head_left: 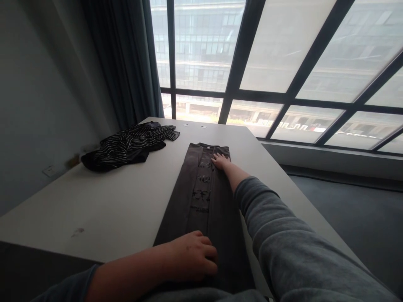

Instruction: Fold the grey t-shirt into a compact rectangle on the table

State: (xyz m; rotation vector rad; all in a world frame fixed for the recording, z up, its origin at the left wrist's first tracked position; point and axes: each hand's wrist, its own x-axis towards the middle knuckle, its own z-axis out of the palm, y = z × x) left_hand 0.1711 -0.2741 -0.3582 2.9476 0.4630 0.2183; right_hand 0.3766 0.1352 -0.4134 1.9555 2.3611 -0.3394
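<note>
On one table (pixel 122 205), one right hand (pixel 221 160) lies spread on one garment (pixel 220 209), left hand (pixel 192 256) curled, grip unclear.

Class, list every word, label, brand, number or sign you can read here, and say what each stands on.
None can be read.
Print down the dark garment: too blurred to read.
Small pale tag at its neckline: too small.
Whitish marks beyond the window, perhaps lettering: too blurred.
</note>
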